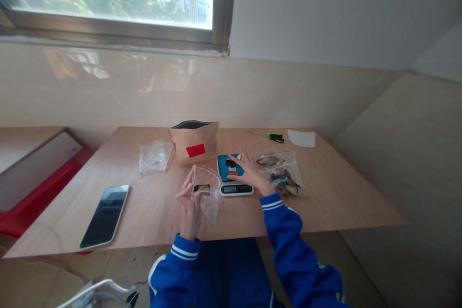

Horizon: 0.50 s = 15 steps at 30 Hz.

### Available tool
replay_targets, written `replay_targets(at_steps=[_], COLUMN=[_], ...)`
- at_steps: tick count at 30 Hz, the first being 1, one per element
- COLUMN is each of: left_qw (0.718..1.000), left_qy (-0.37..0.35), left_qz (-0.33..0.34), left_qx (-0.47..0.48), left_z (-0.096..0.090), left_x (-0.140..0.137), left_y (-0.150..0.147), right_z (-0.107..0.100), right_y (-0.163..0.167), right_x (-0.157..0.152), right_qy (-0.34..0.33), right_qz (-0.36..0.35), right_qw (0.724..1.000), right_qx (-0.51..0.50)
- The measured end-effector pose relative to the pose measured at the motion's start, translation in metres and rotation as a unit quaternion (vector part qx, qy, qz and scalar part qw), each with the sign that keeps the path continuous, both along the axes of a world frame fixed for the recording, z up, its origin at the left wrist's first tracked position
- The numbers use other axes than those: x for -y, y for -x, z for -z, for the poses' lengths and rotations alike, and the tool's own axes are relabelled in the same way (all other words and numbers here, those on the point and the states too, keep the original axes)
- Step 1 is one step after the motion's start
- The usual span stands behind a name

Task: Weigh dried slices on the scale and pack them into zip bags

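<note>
My left hand [189, 206] grips a clear zip bag [210, 204] by its left side. Inside the bag lies a dark and orange-brown piece [201, 187]. My right hand [255, 179] reaches over a small digital scale [223, 177] with a blue platform, its thumb and fingers spread apart. On the platform rest a dark piece [230, 163] and an orange-brown piece [234, 173], which look dried; the thumb is close to the latter. Whether it touches is unclear. The scale's display [236, 189] is too small to read.
Behind the left hand stands an open brown paper pouch [180, 147] with a red label. Clear empty bags [153, 158] and a phone [106, 216] lie left. Filled zip bags [288, 178] sit right; screwdrivers [272, 136] and white paper [302, 138] lie farther back.
</note>
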<state>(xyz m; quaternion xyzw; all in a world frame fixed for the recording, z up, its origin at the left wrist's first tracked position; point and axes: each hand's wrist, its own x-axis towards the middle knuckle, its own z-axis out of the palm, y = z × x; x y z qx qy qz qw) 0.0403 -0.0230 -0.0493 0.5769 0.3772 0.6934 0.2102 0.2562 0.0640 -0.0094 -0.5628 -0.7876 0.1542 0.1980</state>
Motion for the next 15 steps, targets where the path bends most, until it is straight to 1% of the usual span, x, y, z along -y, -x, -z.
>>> replay_targets(at_steps=[2,4,7,9,12,15], left_qw=[1.0,1.0,1.0,0.999,0.999,0.998], left_qy=[0.008,0.019,0.025,0.026,0.04,0.059], left_qz=[-0.008,-0.012,-0.014,-0.018,-0.024,-0.02], left_qx=[0.001,0.004,-0.004,-0.011,-0.006,0.014], left_z=[-0.001,-0.002,-0.001,0.0,0.002,0.002], left_x=[0.001,0.002,0.002,0.002,0.002,0.002], left_y=[0.001,0.001,0.001,0.001,0.001,-0.002], right_z=[0.01,0.014,0.012,0.012,0.018,0.026], right_y=[-0.007,-0.01,-0.01,-0.009,-0.007,-0.006], right_x=[-0.015,-0.024,-0.031,-0.032,-0.031,-0.027], right_qy=[0.039,0.036,-0.009,-0.042,-0.079,-0.106], right_qz=[-0.008,-0.03,-0.079,-0.096,-0.081,-0.06], right_qw=[0.998,0.996,0.994,0.991,0.99,0.991], right_qx=[0.057,0.08,0.081,0.082,0.083,0.061])
